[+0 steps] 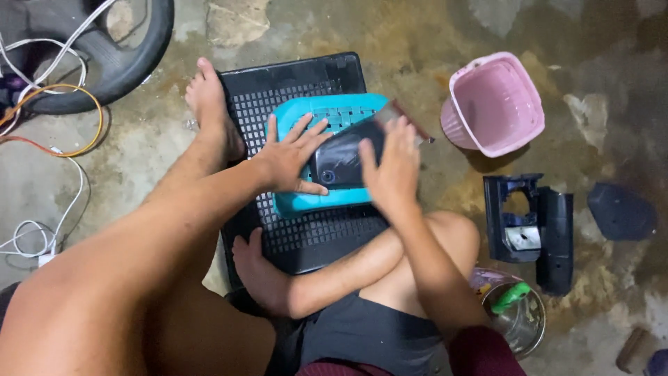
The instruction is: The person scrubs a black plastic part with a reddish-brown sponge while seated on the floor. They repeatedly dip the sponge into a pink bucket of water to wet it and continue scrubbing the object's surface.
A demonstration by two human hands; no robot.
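Black casing [342,161], a glossy rounded plastic piece, sits in the middle of the frame on top of a teal tray [327,115] with slotted holes. The tray in turn lies on a larger black perforated crate [306,83], which rests flat on the floor. The casing's long axis runs roughly from lower left to upper right, tilting up toward the top of the frame.

Left hand [289,159] comes in from the left, fingers spread wide, palm pressed flat over the tray's left part and the casing's left edge; it braces rather than grips. Right hand [393,170] comes from below right and lies over the casing's right end, fingers pointing up the frame. It is blurred, so I cannot tell whether it clasps the casing or only rests on it. Both hands are touching the casing, one at each end.

A bare foot [209,104] rests at the crate's upper left corner, and another foot [257,268] at its lower left edge.

The surface is stained, patchy concrete floor [417,42]. At upper right a pink basket [495,104] lies tipped. Right of centre stands a dark blue plastic part [529,223], with a dark cover [621,211] further right. A steel bowl [518,313] with a green object inside sits lower right. A tyre [118,49] and loose cables [49,83] fill the upper left.
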